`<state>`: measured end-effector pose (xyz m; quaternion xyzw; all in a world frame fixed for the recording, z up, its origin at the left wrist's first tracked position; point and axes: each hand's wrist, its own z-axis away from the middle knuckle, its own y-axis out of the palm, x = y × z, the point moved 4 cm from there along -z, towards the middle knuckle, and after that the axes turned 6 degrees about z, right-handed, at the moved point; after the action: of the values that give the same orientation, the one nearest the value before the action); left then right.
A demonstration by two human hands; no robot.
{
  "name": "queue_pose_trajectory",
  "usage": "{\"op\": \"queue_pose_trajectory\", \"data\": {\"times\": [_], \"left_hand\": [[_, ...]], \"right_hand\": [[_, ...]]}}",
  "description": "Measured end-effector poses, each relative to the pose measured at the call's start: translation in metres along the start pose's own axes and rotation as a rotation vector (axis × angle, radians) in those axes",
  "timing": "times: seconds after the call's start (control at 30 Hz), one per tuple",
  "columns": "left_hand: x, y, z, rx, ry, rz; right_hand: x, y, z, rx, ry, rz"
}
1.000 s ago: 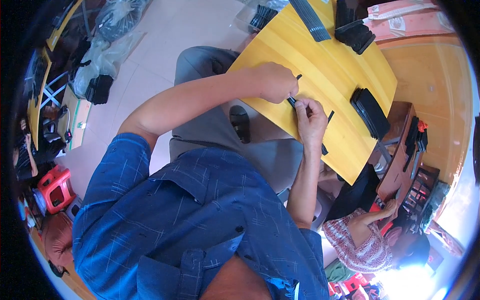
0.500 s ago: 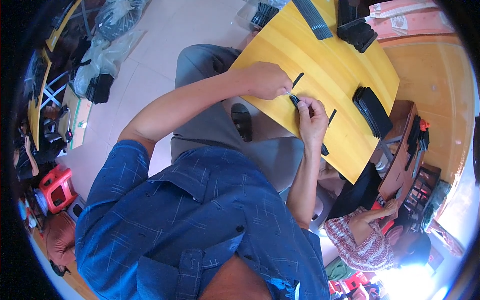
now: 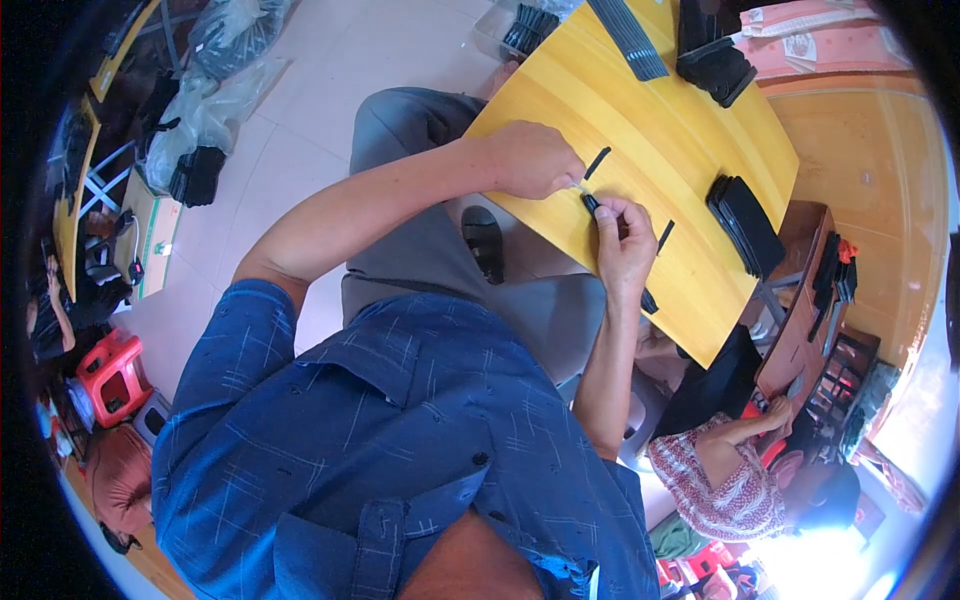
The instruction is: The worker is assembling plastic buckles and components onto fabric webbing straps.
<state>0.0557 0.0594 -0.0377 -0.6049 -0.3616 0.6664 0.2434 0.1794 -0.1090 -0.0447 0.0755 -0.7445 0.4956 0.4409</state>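
Observation:
Over the near edge of the yellow table (image 3: 700, 180), my two hands meet. My right hand (image 3: 626, 240) is closed in a pinch on a small black strip-like piece (image 3: 590, 203), its end pointing toward the other hand. My left hand (image 3: 540, 162) is closed too, and a thin pale tip (image 3: 577, 184) shows at its fingers, touching or almost touching the black piece. What that tip belongs to is hidden in the fist. Close by on the tabletop lie a narrow black strip (image 3: 597, 163) and another black strip (image 3: 665, 237).
A stack of black flat pieces (image 3: 745, 225) lies at the table's right side. Farther back are a row of dark strips (image 3: 628, 38) and a black pile (image 3: 715, 60). Another person (image 3: 725, 470) sits at the right. A red stool (image 3: 112, 378) stands at left.
My hands keep almost the same place and grip. At the right, the other person's hand has shifted slightly.

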Motion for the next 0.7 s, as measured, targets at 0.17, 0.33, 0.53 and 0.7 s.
{"op": "queue_pose_trajectory", "data": {"times": [0.17, 0.33, 0.53, 0.7], "left_hand": [[0.004, 0.004, -0.001, -0.007, 0.049, 0.013], [0.001, -0.003, -0.001, 0.041, 0.038, 0.026], [0.003, -0.001, 0.000, 0.074, 0.026, 0.024], [0.002, -0.001, 0.000, 0.077, 0.033, 0.052]], "right_hand": [[0.005, 0.000, 0.002, -0.038, -0.007, 0.042], [0.013, 0.001, 0.005, -0.057, -0.053, 0.046], [0.014, 0.005, 0.010, -0.062, -0.053, 0.024], [0.016, 0.005, 0.012, -0.088, -0.086, 0.035]]}}
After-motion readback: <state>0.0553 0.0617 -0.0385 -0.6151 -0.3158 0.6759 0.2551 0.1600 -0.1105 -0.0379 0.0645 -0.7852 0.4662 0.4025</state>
